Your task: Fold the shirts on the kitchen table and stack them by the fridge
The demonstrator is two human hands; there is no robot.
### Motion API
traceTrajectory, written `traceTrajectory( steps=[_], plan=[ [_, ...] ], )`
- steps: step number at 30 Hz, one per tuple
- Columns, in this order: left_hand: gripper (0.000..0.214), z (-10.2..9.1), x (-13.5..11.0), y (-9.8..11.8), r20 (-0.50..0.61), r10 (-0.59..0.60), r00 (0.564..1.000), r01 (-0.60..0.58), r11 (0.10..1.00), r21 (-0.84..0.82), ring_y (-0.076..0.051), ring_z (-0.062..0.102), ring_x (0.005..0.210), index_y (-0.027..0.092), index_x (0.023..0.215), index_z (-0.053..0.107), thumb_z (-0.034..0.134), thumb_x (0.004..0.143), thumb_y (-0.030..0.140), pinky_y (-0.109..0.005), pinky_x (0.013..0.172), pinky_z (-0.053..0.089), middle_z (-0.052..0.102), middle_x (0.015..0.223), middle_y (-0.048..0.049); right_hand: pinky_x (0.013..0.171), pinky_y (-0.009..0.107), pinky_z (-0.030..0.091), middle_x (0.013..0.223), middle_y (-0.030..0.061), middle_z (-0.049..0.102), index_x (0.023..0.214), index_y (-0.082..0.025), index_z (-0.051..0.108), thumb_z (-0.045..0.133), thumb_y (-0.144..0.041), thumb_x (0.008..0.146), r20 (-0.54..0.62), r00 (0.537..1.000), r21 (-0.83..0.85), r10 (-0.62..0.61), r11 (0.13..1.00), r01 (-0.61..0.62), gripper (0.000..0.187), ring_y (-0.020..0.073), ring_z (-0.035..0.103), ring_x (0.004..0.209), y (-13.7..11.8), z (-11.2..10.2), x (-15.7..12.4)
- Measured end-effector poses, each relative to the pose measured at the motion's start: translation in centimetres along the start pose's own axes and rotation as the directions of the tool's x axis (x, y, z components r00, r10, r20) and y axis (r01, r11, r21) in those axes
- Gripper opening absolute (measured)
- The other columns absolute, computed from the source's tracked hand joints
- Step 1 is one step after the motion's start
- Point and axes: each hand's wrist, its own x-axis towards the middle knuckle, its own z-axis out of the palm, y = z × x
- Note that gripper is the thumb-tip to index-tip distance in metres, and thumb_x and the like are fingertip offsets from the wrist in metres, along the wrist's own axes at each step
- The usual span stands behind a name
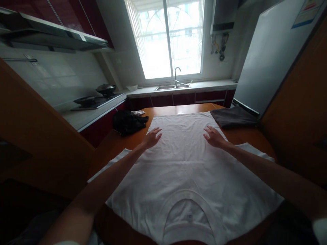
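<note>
A white T-shirt (184, 170) lies spread out on the wooden table (178, 109), its collar towards me and its hem at the far side. My left hand (152, 137) is over the shirt's left edge with the fingers stretched forward. Over the right part of the shirt is my right hand (214, 136), fingers apart. Neither hand grips any cloth. Both sleeves stick out to the sides, partly covered by my forearms. Small creases run across the fabric.
A black garment (127, 121) lies bunched at the table's left, and a folded dark grey cloth (234, 116) at the right. Beyond stand a counter with a sink (173, 86), a stove with pans (106, 89), and a fridge (268, 58) on the right.
</note>
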Motion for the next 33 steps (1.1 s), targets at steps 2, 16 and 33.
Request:
traceTrajectory(
  steps=[2, 16, 33],
  plan=[
    [0.047, 1.1, 3.0, -1.0, -0.011, -0.087, 0.996, 0.087, 0.995, 0.049, -0.023, 0.041, 0.144, 0.012, 0.138, 0.060, 0.042, 0.098, 0.030, -0.034, 0.122, 0.029, 0.046, 0.155, -0.0114, 0.120, 0.040, 0.025, 0.156, 0.0231, 0.040, 0.140, -0.003, 0.055, 0.041, -0.027, 0.099, 0.005, 0.996, -0.042, 0.093, 0.995, -0.093, 0.049, 0.0290, 0.034, 0.146, 1.2, 0.7, 3.0],
    [0.065, 5.1, 9.2, -8.4, 0.124, -0.252, 0.960, 0.222, 0.950, 0.218, -0.035, 0.022, 0.152, 0.022, 0.153, 0.041, 0.033, 0.099, 0.058, -0.056, 0.120, 0.017, 0.028, 0.164, -0.0134, 0.120, 0.050, 0.017, 0.162, 0.0192, 0.030, 0.153, -0.014, 0.040, 0.031, -0.051, 0.101, 0.080, 0.967, -0.136, 0.243, 0.963, -0.231, 0.065, 0.0335, 0.021, 0.152, 5.4, 5.9, 9.2],
    [0.060, 2.2, 5.1, -1.3, 0.179, 0.008, 0.984, -0.024, 0.996, 0.087, -0.033, 0.019, 0.153, 0.025, 0.154, 0.040, 0.040, 0.100, 0.051, -0.059, 0.120, 0.018, 0.028, 0.165, -0.0104, 0.120, 0.055, 0.023, 0.162, 0.0167, 0.031, 0.149, -0.017, 0.046, 0.041, -0.040, 0.100, 0.026, 0.994, 0.075, -0.108, 0.992, 0.106, 0.054, 0.0325, 0.025, 0.151, -4.0, 2.2, 6.7]
  ],
)
